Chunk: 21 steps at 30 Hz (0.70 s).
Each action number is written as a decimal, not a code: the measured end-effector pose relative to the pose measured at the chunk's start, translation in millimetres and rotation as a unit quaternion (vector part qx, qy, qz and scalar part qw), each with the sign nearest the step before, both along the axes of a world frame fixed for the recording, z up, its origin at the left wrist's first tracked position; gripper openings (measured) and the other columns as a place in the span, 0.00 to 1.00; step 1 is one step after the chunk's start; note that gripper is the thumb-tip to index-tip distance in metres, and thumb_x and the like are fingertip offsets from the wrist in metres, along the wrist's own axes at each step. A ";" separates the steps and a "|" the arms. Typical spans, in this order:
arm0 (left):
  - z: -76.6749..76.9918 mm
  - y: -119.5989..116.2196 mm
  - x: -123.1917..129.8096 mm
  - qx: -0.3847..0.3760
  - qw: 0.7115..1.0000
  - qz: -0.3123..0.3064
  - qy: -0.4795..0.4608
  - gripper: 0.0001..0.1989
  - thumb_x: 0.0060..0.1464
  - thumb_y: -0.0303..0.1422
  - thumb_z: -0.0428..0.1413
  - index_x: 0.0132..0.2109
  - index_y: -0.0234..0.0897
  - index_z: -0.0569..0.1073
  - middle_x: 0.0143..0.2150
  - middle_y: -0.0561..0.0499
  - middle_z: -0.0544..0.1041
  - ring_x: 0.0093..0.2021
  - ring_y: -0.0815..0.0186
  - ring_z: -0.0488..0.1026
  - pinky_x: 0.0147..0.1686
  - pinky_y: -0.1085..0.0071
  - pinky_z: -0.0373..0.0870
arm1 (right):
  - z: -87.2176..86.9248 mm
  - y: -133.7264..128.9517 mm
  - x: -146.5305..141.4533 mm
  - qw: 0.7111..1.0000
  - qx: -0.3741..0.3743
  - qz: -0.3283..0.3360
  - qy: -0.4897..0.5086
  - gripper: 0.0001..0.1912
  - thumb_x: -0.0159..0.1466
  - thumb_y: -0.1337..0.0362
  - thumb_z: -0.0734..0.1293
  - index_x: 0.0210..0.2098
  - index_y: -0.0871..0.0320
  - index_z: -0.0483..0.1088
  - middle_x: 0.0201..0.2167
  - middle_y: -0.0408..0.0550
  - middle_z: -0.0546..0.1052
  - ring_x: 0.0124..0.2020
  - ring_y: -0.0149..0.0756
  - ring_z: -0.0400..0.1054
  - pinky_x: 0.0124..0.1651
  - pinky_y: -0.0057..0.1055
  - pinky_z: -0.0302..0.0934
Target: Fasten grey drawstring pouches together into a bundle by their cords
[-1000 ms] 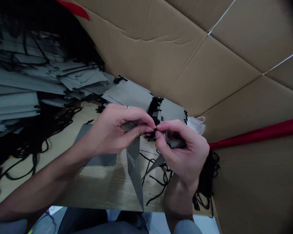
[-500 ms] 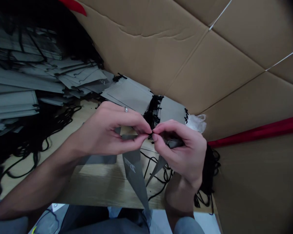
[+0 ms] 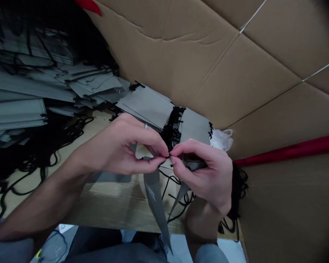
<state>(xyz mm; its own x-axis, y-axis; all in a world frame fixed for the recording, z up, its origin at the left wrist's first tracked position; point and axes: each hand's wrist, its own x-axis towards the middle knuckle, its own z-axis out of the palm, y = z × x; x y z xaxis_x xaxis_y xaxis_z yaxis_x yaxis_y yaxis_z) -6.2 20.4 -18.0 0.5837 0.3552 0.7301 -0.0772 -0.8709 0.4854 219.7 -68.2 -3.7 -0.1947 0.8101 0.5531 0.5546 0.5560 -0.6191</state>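
Observation:
In the middle of the head view my left hand (image 3: 131, 148) and my right hand (image 3: 207, 173) meet fingertip to fingertip. Each one pinches a short bit of black cord (image 3: 169, 157) between thumb and forefinger; most of that cord is hidden by the fingers. Below them hangs a grey folded card or small bag (image 3: 154, 193) with white lettering, its two sides spread apart. Whether the cord passes through it I cannot tell. Loose black cords (image 3: 171, 179) trail on the table beneath, and another grey piece (image 3: 112, 178) lies flat under my left wrist.
Stacks of grey pieces with black cord ends (image 3: 146, 104) lie against a cardboard wall (image 3: 164, 54). To the left is a big heap of grey pieces (image 3: 24, 82) and tangled black cords (image 3: 30, 157). A clear plastic bag (image 3: 222, 138) and a red strip (image 3: 287, 148) are at right.
Both hands stay pinched together at almost the same spot. The hanging grey piece has turned a little, so its lettering shows less. The whole view has shifted slightly.

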 end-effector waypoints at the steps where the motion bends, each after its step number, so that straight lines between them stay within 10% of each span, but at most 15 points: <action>1: -0.1 -0.7 -0.3 0.003 1.000 0.004 0.007 0.05 0.62 0.23 0.68 0.41 0.37 0.85 0.37 0.51 0.91 0.32 0.70 0.88 0.34 0.82 0.79 | -0.5 0.3 0.2 1.000 -0.002 0.001 -0.003 0.07 0.65 0.75 0.74 0.38 0.56 0.82 0.33 0.41 0.84 0.32 0.28 0.77 0.36 0.28 0.69; 21: -6.1 2.7 8.9 -0.059 0.996 -0.026 -0.065 0.08 0.55 0.23 0.67 0.38 0.42 0.83 0.32 0.54 0.88 0.28 0.69 0.85 0.30 0.79 0.80 | -1.3 0.6 -7.9 0.998 -0.007 -0.027 0.056 0.09 0.61 0.74 0.75 0.36 0.54 0.81 0.30 0.38 0.84 0.28 0.30 0.76 0.31 0.29 0.70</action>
<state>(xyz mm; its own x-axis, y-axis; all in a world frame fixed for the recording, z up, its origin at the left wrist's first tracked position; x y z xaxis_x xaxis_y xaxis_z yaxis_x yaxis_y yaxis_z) 2.8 23.1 -24.2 0.5064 0.4146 0.7561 -0.1907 -0.8013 0.5671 211.8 -67.7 -5.0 -0.0877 0.8259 0.5569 0.5108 0.5173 -0.6867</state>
